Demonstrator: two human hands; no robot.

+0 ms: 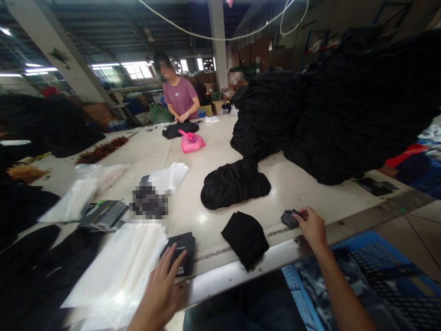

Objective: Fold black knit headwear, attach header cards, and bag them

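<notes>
My left hand (161, 280) has its fingers spread, with the fingertips over a stack of black printed cards (188, 243) at the table's front edge. Under and beside that hand lies a fan of white translucent bags (113, 262). My right hand (313, 226) pinches the edge of a small pile of black tags (288, 219) near the front edge. Between my hands sits a folded black cloth piece (245, 239). Behind it lies a longer bundle of black fabric (234, 183).
Tall heaps of black fabric (268, 110) rise at the right. A pink plastic bag (193, 142) stands mid-table. More black cards (103, 215) lie left. A blue crate (386, 276) with bagged items is below right. Across the table a person (181, 94) handles black cloth.
</notes>
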